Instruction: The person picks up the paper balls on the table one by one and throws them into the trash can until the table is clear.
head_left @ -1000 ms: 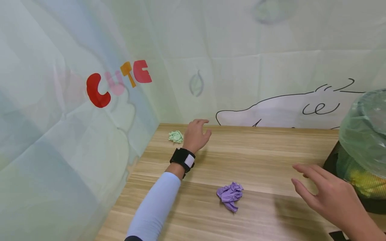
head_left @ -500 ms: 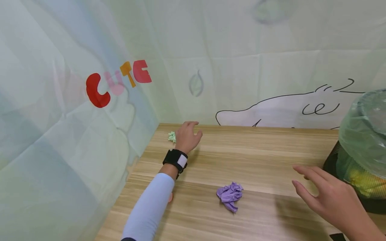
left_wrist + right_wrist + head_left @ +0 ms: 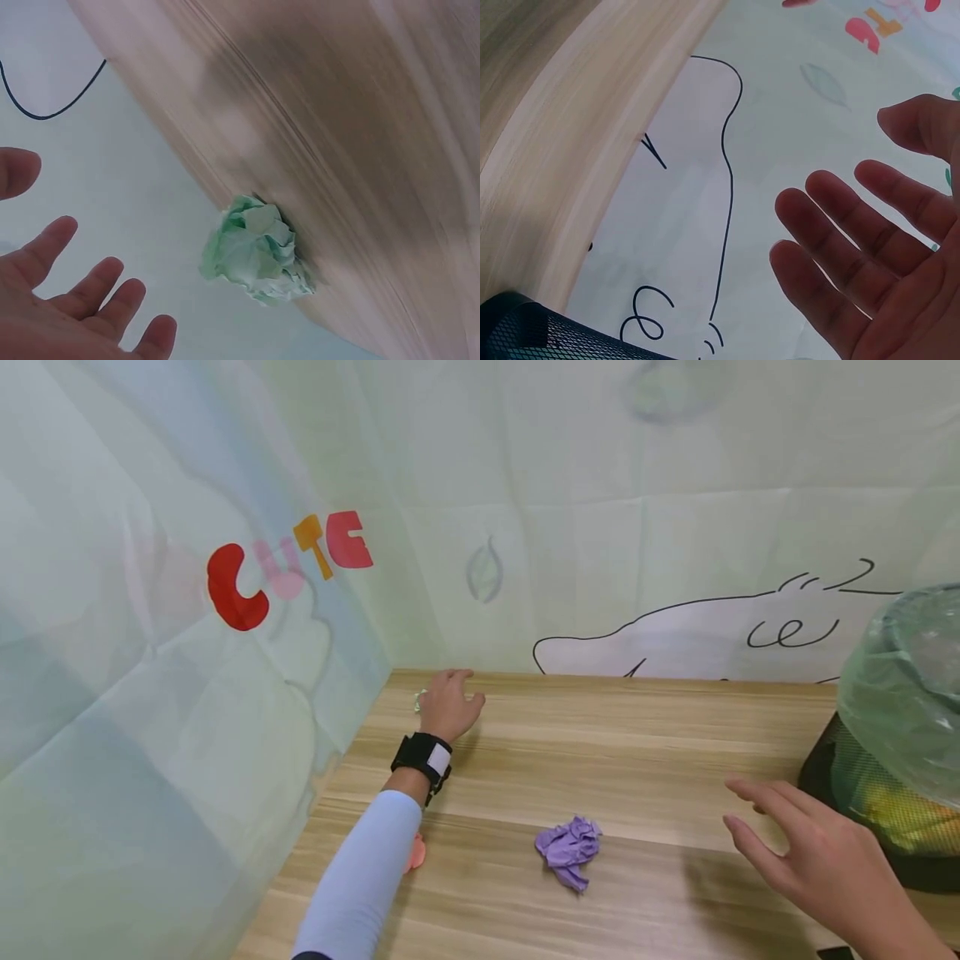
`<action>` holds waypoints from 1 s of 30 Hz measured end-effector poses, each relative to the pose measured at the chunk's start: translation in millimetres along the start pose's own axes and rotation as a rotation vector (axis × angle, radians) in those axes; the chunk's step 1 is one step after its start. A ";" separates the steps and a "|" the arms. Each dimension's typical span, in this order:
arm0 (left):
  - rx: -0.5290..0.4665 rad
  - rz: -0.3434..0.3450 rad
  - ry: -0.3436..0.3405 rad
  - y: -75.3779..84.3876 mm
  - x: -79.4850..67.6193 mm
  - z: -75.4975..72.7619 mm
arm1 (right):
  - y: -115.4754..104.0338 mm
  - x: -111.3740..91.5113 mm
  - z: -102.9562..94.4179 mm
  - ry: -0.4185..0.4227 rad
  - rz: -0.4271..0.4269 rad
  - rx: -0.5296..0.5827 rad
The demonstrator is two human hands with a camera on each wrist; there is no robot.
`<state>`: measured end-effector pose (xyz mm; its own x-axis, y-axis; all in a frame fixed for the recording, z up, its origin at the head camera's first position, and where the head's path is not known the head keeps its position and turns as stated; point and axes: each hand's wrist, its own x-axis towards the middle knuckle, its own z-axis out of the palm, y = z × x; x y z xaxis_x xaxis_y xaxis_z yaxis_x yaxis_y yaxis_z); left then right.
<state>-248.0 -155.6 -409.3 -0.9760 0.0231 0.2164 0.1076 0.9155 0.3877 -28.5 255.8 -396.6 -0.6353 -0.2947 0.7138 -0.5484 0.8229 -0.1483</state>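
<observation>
My left hand (image 3: 448, 706) hovers over the back left of the table, fingers spread and relaxed, holding nothing. In the head view it covers most of a crumpled pale green paper ball (image 3: 420, 700). The left wrist view shows that green ball (image 3: 255, 251) whole on the wood, apart from the fingertips. My right hand (image 3: 813, 852) hangs at the right with loosely bent fingers and nothing in it, beside the bin. A crumpled purple paper ball (image 3: 568, 852) lies between the two arms. Partly behind the left sleeve shows a pinkish-orange piece (image 3: 417, 853), its kind unclear.
A black mesh bin (image 3: 892, 793) with a green plastic liner (image 3: 900, 702) stands at the right, something yellow showing through the mesh. Printed cloth sheets (image 3: 465, 468) close off the back and left of the wooden table (image 3: 645, 743). A small black object (image 3: 835, 953) lies at the front edge.
My left hand has moved left and slightly toward me, now covering most of the green paper ball. The pinkish-orange piece has come into view beside the sleeve. My right hand has hardly moved.
</observation>
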 end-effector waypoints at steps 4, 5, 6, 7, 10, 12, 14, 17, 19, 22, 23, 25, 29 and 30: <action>0.020 -0.034 -0.026 -6.4 2.7 1.7 | 0.5 -0.5 -0.2 -0.011 0.003 0.003; 0.022 -0.041 -0.033 -7.7 3.2 2.2 | 0.8 -0.8 -0.1 -0.012 0.005 0.003; 0.021 -0.046 -0.039 -9.3 3.7 2.6 | 1.1 -1.5 0.3 -0.012 0.007 0.007; 0.023 -0.051 -0.046 -10.8 4.2 3.0 | 1.4 -2.2 0.7 -0.013 0.010 0.008; 0.029 -0.063 -0.066 -15.7 5.5 2.6 | 2.3 -4.7 2.4 -0.021 0.025 0.004; 0.040 -0.070 -0.078 -20.3 6.8 1.9 | 2.7 -5.9 3.5 -0.025 0.033 0.004; 0.045 -0.081 -0.093 -25.0 8.0 0.5 | 2.7 -6.7 4.0 -0.031 0.039 0.002; 0.039 -0.107 -0.123 -30.8 9.8 -1.8 | 2.7 -7.2 3.7 -0.038 0.045 0.006; 0.029 -0.124 -0.143 -33.3 11.2 -2.4 | 2.4 -6.8 2.5 -0.045 0.051 -0.013; 0.029 -0.151 -0.181 -36.4 14.0 -0.1 | 2.4 -6.7 0.0 -0.050 0.059 -0.043; 0.029 -0.161 -0.196 -37.5 14.8 1.2 | 2.5 -6.8 -0.9 -0.051 0.061 -0.053; 0.025 -0.181 -0.220 -39.9 16.6 4.6 | 3.2 -7.4 -2.1 -0.053 0.064 -0.061; 0.017 -0.207 -0.253 -45.3 19.6 10.2 | 5.2 -9.0 -2.3 -0.062 0.066 -0.061; 0.017 -0.211 -0.257 -46.5 20.3 11.0 | 5.8 -9.4 -2.2 -0.065 0.067 -0.062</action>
<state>-274.9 -193.3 -432.8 -0.9925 -0.0688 -0.1007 -0.1027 0.9173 0.3848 -24.5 264.4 -402.7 -0.7041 -0.2674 0.6579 -0.4702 0.8698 -0.1496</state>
